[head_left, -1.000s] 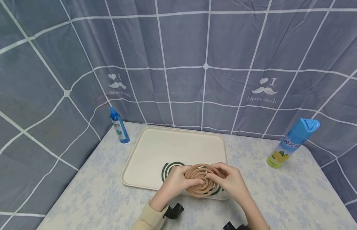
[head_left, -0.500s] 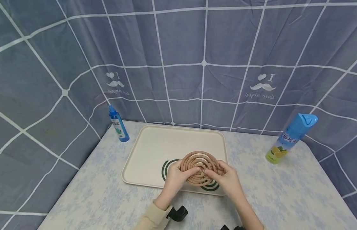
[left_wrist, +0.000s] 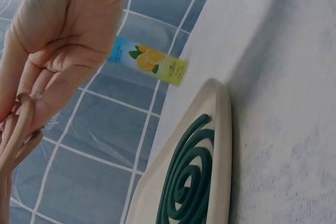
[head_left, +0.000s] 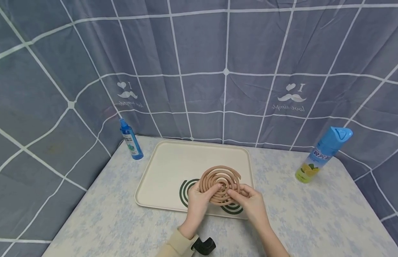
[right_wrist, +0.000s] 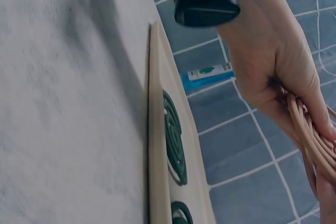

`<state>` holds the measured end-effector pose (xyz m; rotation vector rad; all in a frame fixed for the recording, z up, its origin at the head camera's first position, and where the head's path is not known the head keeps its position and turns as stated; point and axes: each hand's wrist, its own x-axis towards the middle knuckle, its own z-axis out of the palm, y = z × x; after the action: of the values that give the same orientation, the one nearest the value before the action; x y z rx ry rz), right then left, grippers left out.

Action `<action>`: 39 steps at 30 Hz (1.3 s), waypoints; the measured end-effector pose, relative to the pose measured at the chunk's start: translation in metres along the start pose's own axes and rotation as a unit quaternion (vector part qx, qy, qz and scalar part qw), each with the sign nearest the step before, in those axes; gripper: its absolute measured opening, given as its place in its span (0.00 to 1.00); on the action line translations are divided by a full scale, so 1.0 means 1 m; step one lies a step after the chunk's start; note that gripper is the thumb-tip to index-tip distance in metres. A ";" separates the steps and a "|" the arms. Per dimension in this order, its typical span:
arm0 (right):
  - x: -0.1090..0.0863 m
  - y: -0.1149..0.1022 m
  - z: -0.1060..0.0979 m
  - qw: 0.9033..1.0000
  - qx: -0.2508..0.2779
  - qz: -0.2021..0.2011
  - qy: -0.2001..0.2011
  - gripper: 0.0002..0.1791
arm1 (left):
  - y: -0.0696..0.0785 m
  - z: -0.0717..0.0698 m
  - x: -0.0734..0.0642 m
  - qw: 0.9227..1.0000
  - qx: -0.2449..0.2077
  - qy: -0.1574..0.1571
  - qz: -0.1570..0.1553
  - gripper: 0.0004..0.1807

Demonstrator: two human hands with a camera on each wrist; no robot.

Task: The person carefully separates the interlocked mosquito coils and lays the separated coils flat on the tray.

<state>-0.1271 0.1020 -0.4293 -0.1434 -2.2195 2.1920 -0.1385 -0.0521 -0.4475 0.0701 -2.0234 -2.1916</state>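
Both hands hold a brown spiral mosquito coil (head_left: 215, 173), tilted up over the near right part of a cream tray (head_left: 186, 157). The left hand (head_left: 196, 205) grips its left side, with the thumb on the front near the centre. On the right side, the right hand (head_left: 253, 207) pinches the rings between thumb and fingers. In the right wrist view, the rings of the brown coil (right_wrist: 310, 135) look layered; whether it is one coil or two nested ones I cannot tell. Two green mosquito coils, a left one (head_left: 183, 192) and a right one (head_left: 233, 210), lie on the tray, partly hidden.
A blue spray bottle (head_left: 131, 140) stands at the table's back left. On the right stands a taller blue and yellow-green aerosol can (head_left: 322, 155) with a lemon picture. A grey checked curtain (head_left: 199, 92) hangs behind the marbled table (head_left: 118, 221).
The hands have raised the brown coil slightly away from the person and tilted it more upright. Its outer end now stands out at the upper right. The tray and bottles stay in place.
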 end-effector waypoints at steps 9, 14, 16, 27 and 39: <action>0.006 -0.001 -0.014 0.998 -0.047 -0.032 -0.033 0.14 | 0.002 -0.008 0.004 0.991 -0.046 -0.100 -0.073 0.21; 0.006 -0.003 -0.028 0.990 -0.100 -0.053 -0.083 0.14 | 0.009 -0.026 0.010 0.950 -0.089 -0.251 -0.163 0.31; 0.006 -0.004 -0.033 0.984 -0.127 -0.072 -0.106 0.13 | 0.014 -0.034 0.012 0.930 -0.091 -0.305 -0.182 0.36; 0.010 -0.005 -0.046 0.929 -0.187 -0.251 -0.198 0.07 | 0.024 -0.035 0.011 0.902 -0.051 -0.379 -0.202 0.44; 0.014 -0.003 -0.037 0.918 -0.243 -0.272 -0.156 0.12 | 0.022 -0.025 0.005 0.927 -0.084 -0.326 -0.165 0.39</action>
<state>-0.1382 0.1403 -0.4259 0.7735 -2.5065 1.4279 -0.1377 -0.0790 -0.4273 -0.4277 -2.2422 -2.8876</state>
